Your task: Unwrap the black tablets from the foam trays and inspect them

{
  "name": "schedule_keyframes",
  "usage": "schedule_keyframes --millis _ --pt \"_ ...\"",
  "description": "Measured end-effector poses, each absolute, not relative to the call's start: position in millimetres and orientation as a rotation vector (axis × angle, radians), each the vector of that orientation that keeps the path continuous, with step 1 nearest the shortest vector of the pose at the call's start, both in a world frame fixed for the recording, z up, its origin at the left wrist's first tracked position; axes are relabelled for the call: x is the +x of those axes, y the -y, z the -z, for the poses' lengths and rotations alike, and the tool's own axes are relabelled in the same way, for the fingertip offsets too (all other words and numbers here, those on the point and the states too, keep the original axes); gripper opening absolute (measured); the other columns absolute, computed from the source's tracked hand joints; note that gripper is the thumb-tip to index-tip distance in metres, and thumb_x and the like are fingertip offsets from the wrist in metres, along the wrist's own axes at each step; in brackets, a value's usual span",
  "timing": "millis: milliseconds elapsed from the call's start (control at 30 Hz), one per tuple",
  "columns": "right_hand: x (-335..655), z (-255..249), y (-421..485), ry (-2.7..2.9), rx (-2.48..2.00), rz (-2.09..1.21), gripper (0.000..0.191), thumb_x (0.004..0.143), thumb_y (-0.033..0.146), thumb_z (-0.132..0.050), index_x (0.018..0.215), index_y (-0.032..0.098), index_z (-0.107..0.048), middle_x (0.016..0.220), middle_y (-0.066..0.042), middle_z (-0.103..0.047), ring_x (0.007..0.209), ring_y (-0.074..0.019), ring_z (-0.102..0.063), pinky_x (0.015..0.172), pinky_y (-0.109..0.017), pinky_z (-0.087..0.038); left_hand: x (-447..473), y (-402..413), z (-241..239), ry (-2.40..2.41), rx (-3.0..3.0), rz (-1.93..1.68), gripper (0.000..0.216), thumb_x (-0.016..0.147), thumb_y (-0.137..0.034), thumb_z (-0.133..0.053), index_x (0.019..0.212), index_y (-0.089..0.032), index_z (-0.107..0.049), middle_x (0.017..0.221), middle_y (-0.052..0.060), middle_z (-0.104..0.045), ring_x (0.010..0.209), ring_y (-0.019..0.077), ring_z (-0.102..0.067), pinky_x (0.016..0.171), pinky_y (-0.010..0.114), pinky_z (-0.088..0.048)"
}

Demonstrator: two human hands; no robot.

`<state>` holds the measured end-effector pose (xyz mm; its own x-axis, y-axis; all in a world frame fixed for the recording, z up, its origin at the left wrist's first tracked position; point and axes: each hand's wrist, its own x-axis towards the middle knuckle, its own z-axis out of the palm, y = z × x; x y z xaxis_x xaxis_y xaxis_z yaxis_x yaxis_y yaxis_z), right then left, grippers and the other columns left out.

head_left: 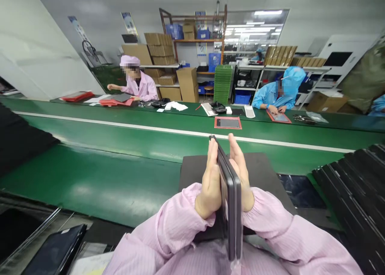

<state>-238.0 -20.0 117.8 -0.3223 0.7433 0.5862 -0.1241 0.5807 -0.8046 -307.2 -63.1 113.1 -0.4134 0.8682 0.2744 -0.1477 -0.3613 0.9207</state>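
Observation:
Two dark tablets [232, 203] stand on edge, face to face, in front of my chest. My left hand [210, 187] presses flat along their left side, fingers pointing forward. On the right side lies my right hand [242, 172], its palm partly hidden behind the tablets and its fingertips angled away from them. The pair is held between both palms. Under my hands a black foam mat [194, 172] rests on the green bench. Just right of the mat, a dark tablet [300, 191] lies flat.
A green conveyor belt [120, 132] runs across, carrying a tablet on a red pad [227, 123]. Black tablets or trays [355, 199] are stacked at right; another tablet [55, 247] lies lower left. Across the belt sit a person in pink [146, 86] and one in blue [267, 94].

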Motion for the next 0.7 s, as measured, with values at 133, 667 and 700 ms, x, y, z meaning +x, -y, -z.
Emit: schedule_keyframes --millis 133,667,700 --pt "-254 -146 5 1.472 -0.561 -1.243 0.045 0.088 0.028 -0.036 0.132 0.021 -0.043 0.139 -0.006 -0.045 0.131 -0.0191 -0.037 0.112 -0.041 -0.028 -314 40 -143 -1.128 1.036 -1.882 0.039 0.088 -0.031 -0.045 0.126 -0.025 -0.053 0.144 0.001 -0.042 0.135 0.0203 -0.034 0.113 0.031 -0.026" --pt "-277 -171 -44 1.545 -0.786 -1.246 0.034 0.089 0.024 -0.035 0.117 0.021 -0.055 0.126 -0.006 -0.057 0.119 -0.0178 -0.05 0.104 -0.035 -0.039 -328 -8 -173 -0.941 0.654 -1.944 0.018 0.083 -0.028 -0.055 0.091 -0.017 -0.068 0.11 0.004 -0.069 0.122 0.0226 -0.051 0.108 0.035 -0.035" --pt "-279 -171 -47 1.555 -0.778 -1.247 0.034 0.089 0.023 -0.035 0.116 0.021 -0.055 0.126 -0.006 -0.057 0.119 -0.0176 -0.05 0.105 -0.034 -0.039 -329 -11 -172 -0.928 0.638 -1.949 0.019 0.083 -0.029 -0.056 0.091 -0.016 -0.067 0.11 0.004 -0.068 0.122 0.0229 -0.05 0.108 0.035 -0.035"
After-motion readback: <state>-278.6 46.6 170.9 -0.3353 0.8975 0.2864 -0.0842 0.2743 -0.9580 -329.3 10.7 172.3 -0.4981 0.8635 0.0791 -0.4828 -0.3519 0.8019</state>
